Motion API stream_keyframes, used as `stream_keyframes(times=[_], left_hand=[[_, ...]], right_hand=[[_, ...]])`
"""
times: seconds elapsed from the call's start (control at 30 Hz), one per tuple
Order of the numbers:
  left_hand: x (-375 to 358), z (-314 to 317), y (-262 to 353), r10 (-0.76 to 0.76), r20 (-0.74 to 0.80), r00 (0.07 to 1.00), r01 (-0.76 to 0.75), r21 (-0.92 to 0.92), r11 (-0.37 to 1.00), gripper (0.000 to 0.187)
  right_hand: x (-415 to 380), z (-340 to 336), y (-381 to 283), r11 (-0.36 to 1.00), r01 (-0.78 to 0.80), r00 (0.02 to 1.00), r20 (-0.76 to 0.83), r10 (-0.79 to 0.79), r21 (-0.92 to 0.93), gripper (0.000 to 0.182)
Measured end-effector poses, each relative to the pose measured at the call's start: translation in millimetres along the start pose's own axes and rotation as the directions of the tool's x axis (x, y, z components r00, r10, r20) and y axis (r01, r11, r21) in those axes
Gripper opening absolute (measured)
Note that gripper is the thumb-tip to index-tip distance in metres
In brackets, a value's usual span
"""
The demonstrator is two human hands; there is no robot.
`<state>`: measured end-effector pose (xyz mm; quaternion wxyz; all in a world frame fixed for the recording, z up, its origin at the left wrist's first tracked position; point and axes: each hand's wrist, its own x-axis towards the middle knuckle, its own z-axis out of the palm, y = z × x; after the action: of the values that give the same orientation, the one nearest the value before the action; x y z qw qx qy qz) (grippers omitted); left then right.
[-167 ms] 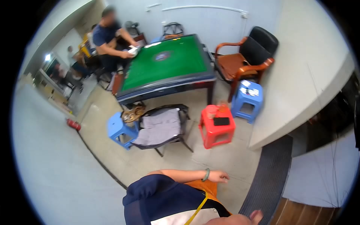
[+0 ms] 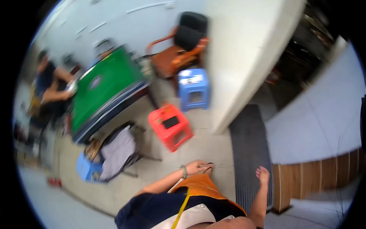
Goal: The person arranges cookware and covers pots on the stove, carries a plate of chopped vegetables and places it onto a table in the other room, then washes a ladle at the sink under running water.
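Note:
My left hand [image 2: 195, 167], with a green bangle [image 2: 183, 171] on its wrist, hangs in front of my orange apron [image 2: 200, 184]. Its fingers are loosely bent and slightly blurred, and I see nothing in them. Just past the fingertips a sandalled foot [image 2: 208, 168] shows. Off to the right, my right hand [image 2: 262, 174] hangs over the dark ribbed mat [image 2: 249, 149], fingers a little apart and holding nothing. Closest ahead of my left hand is a red plastic stool [image 2: 173, 131] with a flat black object [image 2: 170, 122] on top.
A green-topped table [image 2: 106, 84] stands ahead left, a person [image 2: 51, 82] at its far side. Around it are a grey-draped chair [image 2: 120, 150], a blue stool [image 2: 193, 89] bearing cards or papers, and a wooden armchair [image 2: 167, 63]. A wall edge [image 2: 236, 76] borders the mat.
My view has swung right, so the table and stools sit further left. My right hand has come up into fuller view, and my left hand appears nearer the apron.

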<state>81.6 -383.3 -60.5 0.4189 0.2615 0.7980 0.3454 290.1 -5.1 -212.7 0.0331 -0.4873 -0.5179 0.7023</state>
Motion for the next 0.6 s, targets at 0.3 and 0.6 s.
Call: stream_keyframes(times=[0.3,0.6], left_hand=[[329,80,190,0.303,0.165,0.939,-0.296,-0.062,0.953,0.037],[557,147,351,0.301,0.184,0.936,-0.332,0.169,0.928,0.038]], right_hand=[[95,-254,-60,0.371,-0.137,0.99,-0.138,0.024,-0.919,0.03],[196,-459,-90,0.511,-0.203,0.964,-0.079,0.253,-0.835,0.024]])
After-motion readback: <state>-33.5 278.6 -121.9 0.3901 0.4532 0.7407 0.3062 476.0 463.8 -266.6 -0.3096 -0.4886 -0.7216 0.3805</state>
